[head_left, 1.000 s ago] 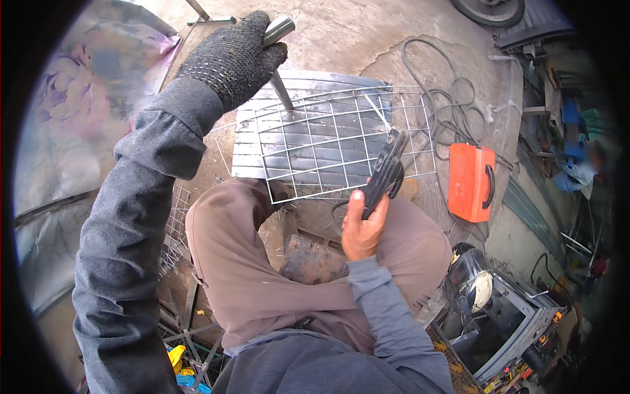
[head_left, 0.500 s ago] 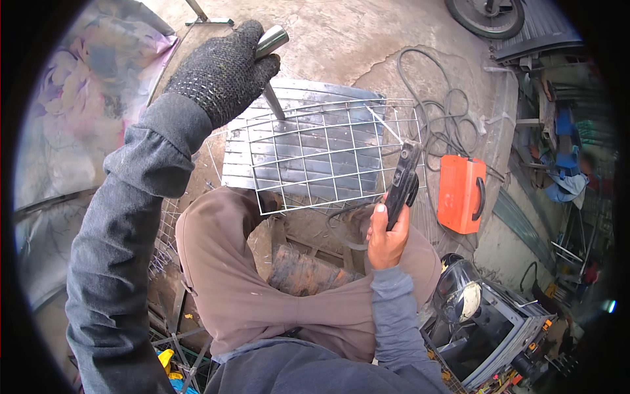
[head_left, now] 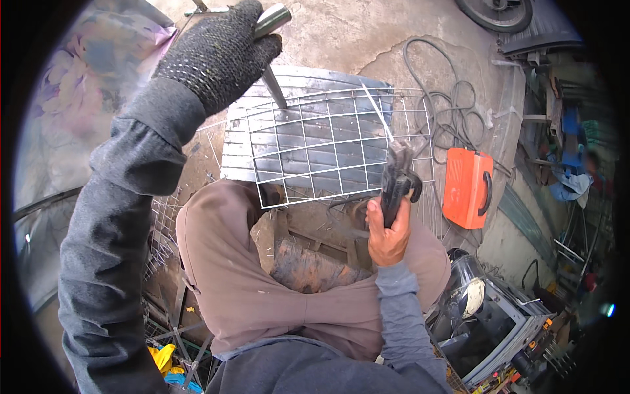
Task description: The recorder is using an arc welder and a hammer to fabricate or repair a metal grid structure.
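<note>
My left hand [head_left: 210, 59], in a dark knitted glove, is closed around a shiny metal tube [head_left: 273, 21] at the upper left. Below the hand a thinner metal bar [head_left: 274, 88] slants down to the wire mesh; the glove hides how it meets the tube. My bare right hand [head_left: 390, 230] grips a black welding electrode holder [head_left: 396, 180]. A thin pale welding rod [head_left: 377, 111] sticks out of its jaws, pointing up and left over the mesh. The wire mesh panel [head_left: 315, 142] lies over a ridged metal sheet [head_left: 236, 154] in front of my knees.
An orange box with a black handle [head_left: 464, 187] stands to the right, with a looped dark cable [head_left: 453, 98] beyond it. A welding helmet [head_left: 467, 292] rests at the lower right. A wheel [head_left: 497, 13] is at the far right, and a flowered sheet [head_left: 85, 92] hangs left.
The electrode holder has turned in my right hand, and its rod now points more steeply away from me. My left hand keeps its grip on the tube. The whole view has shifted slightly.
</note>
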A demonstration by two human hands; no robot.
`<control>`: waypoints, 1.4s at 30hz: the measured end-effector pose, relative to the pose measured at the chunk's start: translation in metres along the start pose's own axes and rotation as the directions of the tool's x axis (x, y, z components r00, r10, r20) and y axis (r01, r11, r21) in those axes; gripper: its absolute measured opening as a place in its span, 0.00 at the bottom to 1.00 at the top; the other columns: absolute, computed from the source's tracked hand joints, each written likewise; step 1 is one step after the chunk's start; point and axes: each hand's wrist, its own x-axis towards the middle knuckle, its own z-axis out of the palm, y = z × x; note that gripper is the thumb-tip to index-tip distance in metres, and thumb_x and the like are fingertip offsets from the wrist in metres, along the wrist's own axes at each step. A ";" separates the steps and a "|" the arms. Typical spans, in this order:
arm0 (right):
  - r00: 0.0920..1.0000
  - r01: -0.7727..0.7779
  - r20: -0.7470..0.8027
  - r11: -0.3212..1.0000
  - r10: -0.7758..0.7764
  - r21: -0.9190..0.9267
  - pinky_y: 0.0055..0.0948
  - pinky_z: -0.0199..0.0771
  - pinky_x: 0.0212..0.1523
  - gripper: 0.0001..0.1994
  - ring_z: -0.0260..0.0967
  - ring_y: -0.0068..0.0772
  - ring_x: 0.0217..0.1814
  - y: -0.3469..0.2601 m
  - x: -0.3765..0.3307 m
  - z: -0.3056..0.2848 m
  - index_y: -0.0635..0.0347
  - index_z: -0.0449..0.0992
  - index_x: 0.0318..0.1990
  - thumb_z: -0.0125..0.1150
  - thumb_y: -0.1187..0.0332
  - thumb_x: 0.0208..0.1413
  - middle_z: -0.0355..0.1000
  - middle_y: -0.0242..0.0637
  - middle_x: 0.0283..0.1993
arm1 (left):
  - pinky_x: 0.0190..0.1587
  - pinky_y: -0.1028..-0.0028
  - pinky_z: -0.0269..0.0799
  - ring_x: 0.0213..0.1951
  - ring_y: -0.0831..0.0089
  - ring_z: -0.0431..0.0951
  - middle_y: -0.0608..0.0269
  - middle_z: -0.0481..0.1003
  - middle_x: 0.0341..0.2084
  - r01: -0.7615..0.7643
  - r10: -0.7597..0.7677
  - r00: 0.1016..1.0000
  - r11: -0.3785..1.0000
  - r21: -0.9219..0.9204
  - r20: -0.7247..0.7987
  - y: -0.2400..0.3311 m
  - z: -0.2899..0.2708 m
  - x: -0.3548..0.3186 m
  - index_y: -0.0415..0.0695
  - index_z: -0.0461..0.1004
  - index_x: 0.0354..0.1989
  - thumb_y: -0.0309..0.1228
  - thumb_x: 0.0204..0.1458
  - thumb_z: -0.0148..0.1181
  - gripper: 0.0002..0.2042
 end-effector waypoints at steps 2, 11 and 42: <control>0.996 0.047 0.078 0.995 -0.041 -0.085 0.36 0.74 0.40 0.19 0.75 0.39 0.36 -0.002 0.008 -0.001 0.66 0.70 0.54 0.67 0.63 0.64 0.75 0.43 0.36 | 0.47 0.53 0.77 0.45 0.44 0.82 0.36 0.78 0.38 0.054 -0.057 0.998 0.995 0.081 0.033 0.022 -0.017 0.000 0.39 0.75 0.41 0.43 0.54 0.66 0.18; 0.996 0.078 0.049 0.973 -0.069 -0.216 0.46 0.76 0.38 0.19 0.77 0.55 0.35 0.018 0.010 0.012 0.64 0.72 0.52 0.66 0.60 0.63 0.77 0.51 0.36 | 0.42 0.50 0.77 0.39 0.39 0.82 0.37 0.78 0.31 0.103 -0.102 0.989 0.995 -0.006 0.104 0.037 -0.006 0.008 0.37 0.72 0.41 0.42 0.58 0.62 0.18; 0.990 0.130 0.077 0.964 -0.115 -0.234 0.47 0.78 0.39 0.19 0.79 0.59 0.39 0.020 0.009 0.028 0.64 0.71 0.53 0.65 0.61 0.64 0.78 0.55 0.41 | 0.47 0.49 0.76 0.42 0.38 0.81 0.35 0.79 0.35 0.123 -0.124 0.988 0.992 0.021 0.087 0.021 0.004 0.007 0.35 0.73 0.44 0.43 0.57 0.60 0.20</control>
